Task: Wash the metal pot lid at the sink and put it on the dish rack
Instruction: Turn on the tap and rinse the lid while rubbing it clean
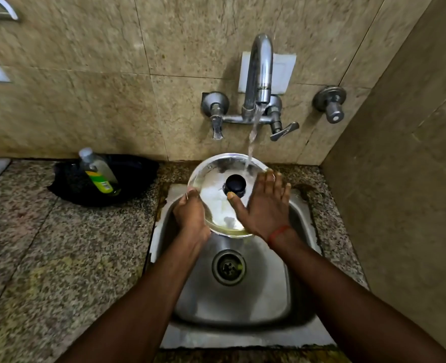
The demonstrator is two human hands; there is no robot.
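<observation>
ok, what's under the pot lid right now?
The pot lid is held tilted over the steel sink by the left hand. The basin and drain show below its near edge; the sink's back part is hidden behind it.

Single head view, wide-angle, looks forward and steeply down from above onto the sink [299, 258], close; faces the tiled wall [112, 74] and tap [260, 74].
</observation>
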